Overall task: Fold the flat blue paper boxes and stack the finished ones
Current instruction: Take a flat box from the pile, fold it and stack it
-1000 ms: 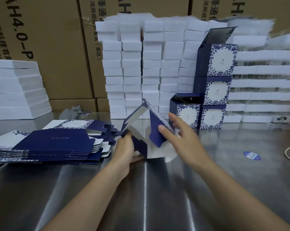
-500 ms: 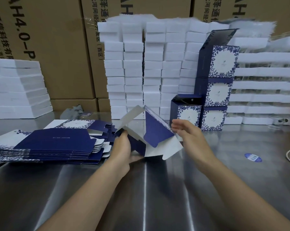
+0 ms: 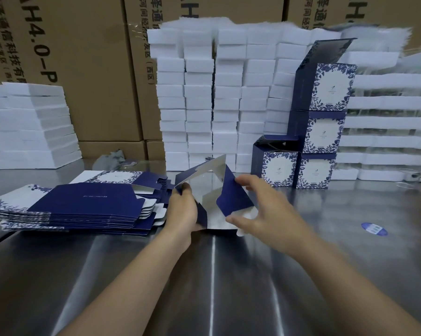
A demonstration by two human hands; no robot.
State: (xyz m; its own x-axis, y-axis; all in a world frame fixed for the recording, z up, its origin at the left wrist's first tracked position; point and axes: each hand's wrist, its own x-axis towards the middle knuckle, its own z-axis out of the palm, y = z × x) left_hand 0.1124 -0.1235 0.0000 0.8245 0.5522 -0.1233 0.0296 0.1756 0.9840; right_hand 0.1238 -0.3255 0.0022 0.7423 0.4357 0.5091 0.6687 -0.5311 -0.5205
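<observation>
Folding in progress, head view only: half-folded box point(image 3: 205, 190) stands on the steel table point(image 3: 204, 275), near centre, silver inside facing the camera, just right of the pile of flat boxes point(image 3: 83, 204); finished boxes point(image 3: 323, 132) stacked far right, against white foam blocks point(image 3: 199, 98).

Risks, as judged: blue flap point(image 3: 233, 200), if pushed in out of order, could jam against the other bottom flaps or crease off its score; too hard a push could slide the box on the slick steel; walls could spring flat if the left grip slackens.

Pose: left hand point(image 3: 182, 209) grips the box's left wall, fingers curled round its edge, forearm entering from near left; right hand point(image 3: 265, 207) spread, not clenched; fingertips point(image 3: 241, 181) touch the flap's far edge, thumb by its near corner; outline slightly blurred.
</observation>
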